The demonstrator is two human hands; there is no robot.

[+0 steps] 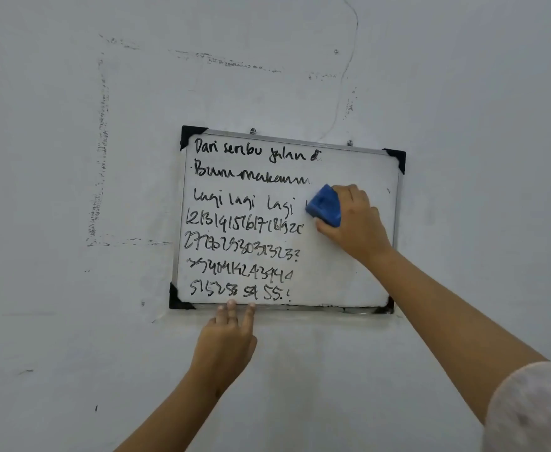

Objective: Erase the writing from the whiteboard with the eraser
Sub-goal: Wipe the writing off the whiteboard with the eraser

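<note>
A small whiteboard (359,282) with a metal frame and black corners hangs on the wall. Black handwriting (241,223), words above and rows of numbers below, fills its left two thirds; the right third is wiped white. My right hand (355,223) grips a blue eraser (324,206) and presses it on the board at the right end of the third and fourth lines. My left hand (226,340) lies flat on the wall below the board, its straight fingertips touching the bottom frame.
The wall (71,321) around the board is pale grey with scuff marks, an old rectangular outline and a thin crack running up from the board's top edge. Two screws (252,130) hold the board at its top.
</note>
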